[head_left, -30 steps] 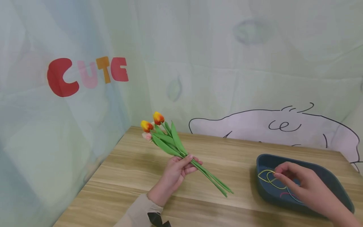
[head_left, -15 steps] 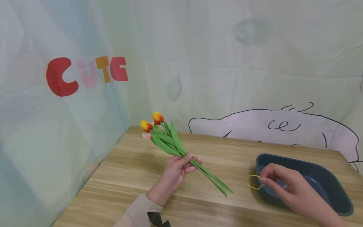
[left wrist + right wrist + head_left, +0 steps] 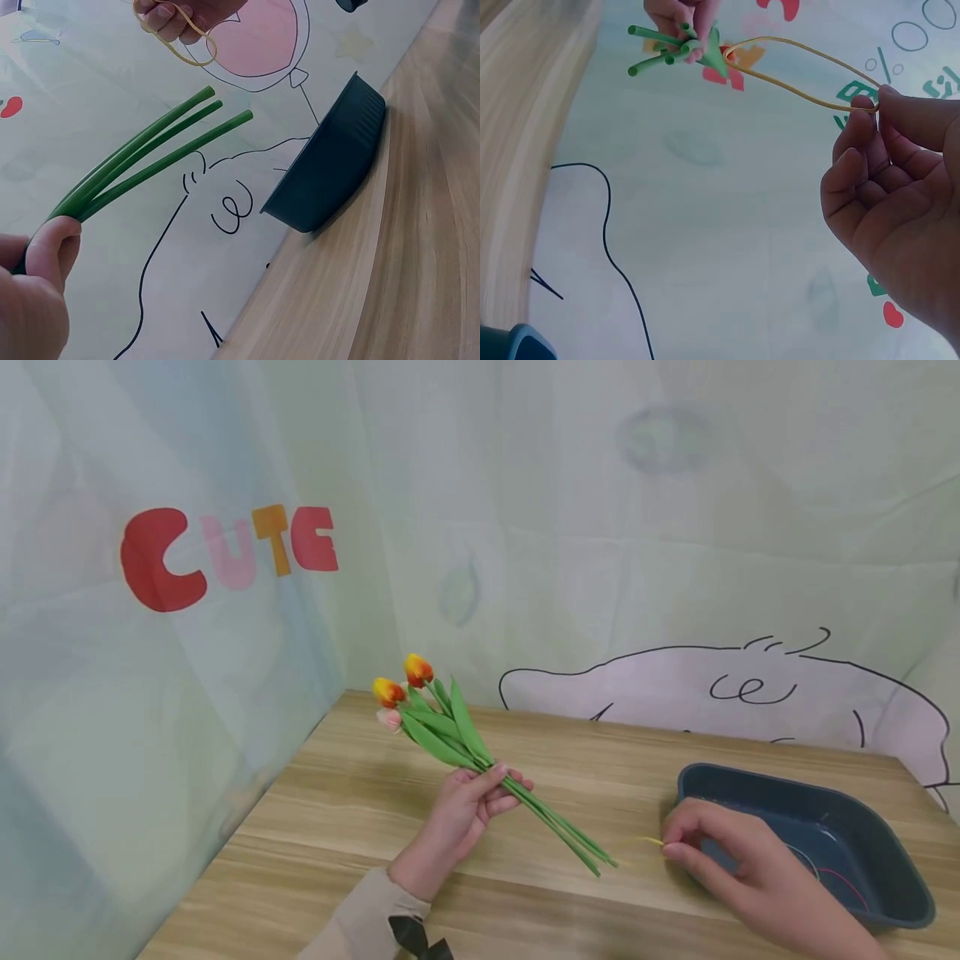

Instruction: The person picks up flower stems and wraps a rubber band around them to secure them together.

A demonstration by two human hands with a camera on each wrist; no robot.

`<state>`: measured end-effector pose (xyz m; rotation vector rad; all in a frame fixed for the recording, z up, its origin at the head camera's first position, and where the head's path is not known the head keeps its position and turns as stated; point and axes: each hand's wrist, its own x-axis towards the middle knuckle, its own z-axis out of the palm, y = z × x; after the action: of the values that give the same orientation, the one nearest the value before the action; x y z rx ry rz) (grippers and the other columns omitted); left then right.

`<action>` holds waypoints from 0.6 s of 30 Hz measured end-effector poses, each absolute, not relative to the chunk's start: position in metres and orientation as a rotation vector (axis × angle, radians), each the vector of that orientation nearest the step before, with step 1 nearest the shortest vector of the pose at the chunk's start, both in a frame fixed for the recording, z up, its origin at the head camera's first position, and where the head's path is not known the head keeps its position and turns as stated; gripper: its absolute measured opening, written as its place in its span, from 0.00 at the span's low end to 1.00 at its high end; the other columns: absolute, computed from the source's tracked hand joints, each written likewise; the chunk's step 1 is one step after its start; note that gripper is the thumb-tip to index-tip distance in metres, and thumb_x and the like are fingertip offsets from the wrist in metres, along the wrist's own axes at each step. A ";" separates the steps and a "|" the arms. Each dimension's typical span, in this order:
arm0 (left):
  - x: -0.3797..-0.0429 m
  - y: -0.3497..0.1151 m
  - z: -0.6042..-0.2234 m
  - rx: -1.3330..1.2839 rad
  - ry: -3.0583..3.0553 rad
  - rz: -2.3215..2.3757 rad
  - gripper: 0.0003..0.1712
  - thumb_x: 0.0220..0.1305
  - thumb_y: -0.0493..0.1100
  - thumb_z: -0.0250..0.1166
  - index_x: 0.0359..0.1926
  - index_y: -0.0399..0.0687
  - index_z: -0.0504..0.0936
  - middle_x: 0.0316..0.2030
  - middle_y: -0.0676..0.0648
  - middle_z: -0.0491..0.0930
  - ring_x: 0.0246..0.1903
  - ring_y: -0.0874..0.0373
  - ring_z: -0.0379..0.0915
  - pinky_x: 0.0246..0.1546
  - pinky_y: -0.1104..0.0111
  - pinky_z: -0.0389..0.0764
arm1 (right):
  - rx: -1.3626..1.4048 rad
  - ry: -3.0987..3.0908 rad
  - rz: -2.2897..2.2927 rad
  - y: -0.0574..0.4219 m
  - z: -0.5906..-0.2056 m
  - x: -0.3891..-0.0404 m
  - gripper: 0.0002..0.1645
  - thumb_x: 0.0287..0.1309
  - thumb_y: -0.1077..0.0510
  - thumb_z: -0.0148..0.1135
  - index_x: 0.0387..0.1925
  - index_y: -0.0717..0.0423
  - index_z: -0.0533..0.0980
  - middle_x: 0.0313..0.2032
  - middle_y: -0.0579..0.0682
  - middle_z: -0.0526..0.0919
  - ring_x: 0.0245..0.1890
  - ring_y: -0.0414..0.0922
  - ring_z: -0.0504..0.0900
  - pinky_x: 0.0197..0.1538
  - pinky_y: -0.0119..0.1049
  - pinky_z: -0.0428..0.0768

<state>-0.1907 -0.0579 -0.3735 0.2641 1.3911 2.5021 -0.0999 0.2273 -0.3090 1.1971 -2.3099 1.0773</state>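
Currently pinching yellow band [image 3: 648, 840] between right fingers [image 3: 701, 812] near blue tray [image 3: 757, 785], gripping tulips [image 3: 467, 727] in left fingers [image 3: 501, 807] above table [image 3: 570, 918]; might drop band from fingertip-only pinch, or scatter tulips by slackening left grip

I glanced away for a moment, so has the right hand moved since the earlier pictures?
Yes: in the head view, the right hand has moved left relative to the blue bin, toward the flower stems.
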 end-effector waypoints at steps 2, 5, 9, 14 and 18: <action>-0.191 -0.058 -0.373 0.266 1.390 2.502 0.10 0.73 0.32 0.49 0.34 0.42 0.74 0.30 0.48 0.85 0.36 0.59 0.85 0.47 0.69 0.84 | 1.194 -2.319 1.085 0.225 -0.309 -0.099 0.26 0.47 0.78 0.66 0.38 0.45 0.73 0.33 0.35 0.75 0.33 0.32 0.73 0.34 0.24 0.75; -0.191 -0.058 -0.373 0.273 1.385 2.502 0.10 0.73 0.32 0.49 0.34 0.42 0.74 0.30 0.48 0.85 0.36 0.59 0.85 0.46 0.69 0.84 | 1.171 -2.346 1.085 0.223 -0.309 -0.099 0.27 0.48 0.77 0.66 0.38 0.43 0.73 0.34 0.33 0.76 0.33 0.31 0.74 0.33 0.24 0.77; -0.191 -0.059 -0.372 0.282 1.377 2.503 0.09 0.73 0.33 0.49 0.35 0.41 0.74 0.31 0.47 0.85 0.37 0.59 0.85 0.47 0.69 0.84 | 1.169 -2.348 1.085 0.220 -0.312 -0.100 0.27 0.48 0.77 0.65 0.38 0.42 0.73 0.33 0.33 0.75 0.32 0.31 0.74 0.32 0.24 0.76; -0.190 -0.059 -0.372 0.289 1.371 2.504 0.10 0.73 0.33 0.50 0.35 0.41 0.75 0.30 0.47 0.85 0.36 0.59 0.85 0.46 0.69 0.84 | 1.187 -2.339 1.114 0.217 -0.315 -0.102 0.25 0.50 0.77 0.64 0.37 0.44 0.72 0.32 0.35 0.74 0.31 0.31 0.73 0.32 0.24 0.75; -0.190 -0.060 -0.372 0.292 1.359 2.506 0.10 0.73 0.32 0.50 0.35 0.41 0.76 0.30 0.47 0.85 0.36 0.59 0.85 0.46 0.70 0.84 | 1.192 -2.324 1.125 0.215 -0.315 -0.103 0.25 0.50 0.78 0.64 0.36 0.45 0.72 0.31 0.35 0.75 0.31 0.31 0.72 0.31 0.24 0.75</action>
<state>-0.1901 -0.0596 -0.3721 0.2920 1.3588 2.5059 -0.1025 0.2146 -0.3153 1.1919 -2.3239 1.1248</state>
